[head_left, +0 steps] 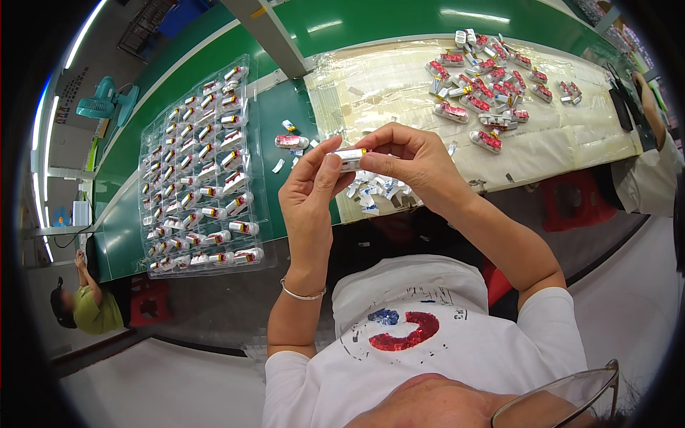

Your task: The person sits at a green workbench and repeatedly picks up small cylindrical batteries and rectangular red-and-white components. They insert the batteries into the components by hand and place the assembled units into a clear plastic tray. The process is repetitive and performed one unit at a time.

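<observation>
Between the fingertips of both hands is a small white piece (349,158) with a silvery block on it and a yellow edge. My left hand (310,187) pinches its left end with thumb and fingers. At the other end, my right hand (417,160) has thumb and forefinger closed on the piece. Just below lies a heap of white and blue paper scraps (378,188). A red-and-white piece (291,142) rests on the green tabletop beyond my left fingers, with a small silvery, yellow-ended block (288,125) behind it.
A clear plastic tray (258,246) at left holds rows of similar white pieces. Red-and-white pieces (492,89) lie piled on a taped cardboard sheet (571,146) at right. A metal post (267,36) rises at the back. Other people sit at far left (100,310) and right (649,167).
</observation>
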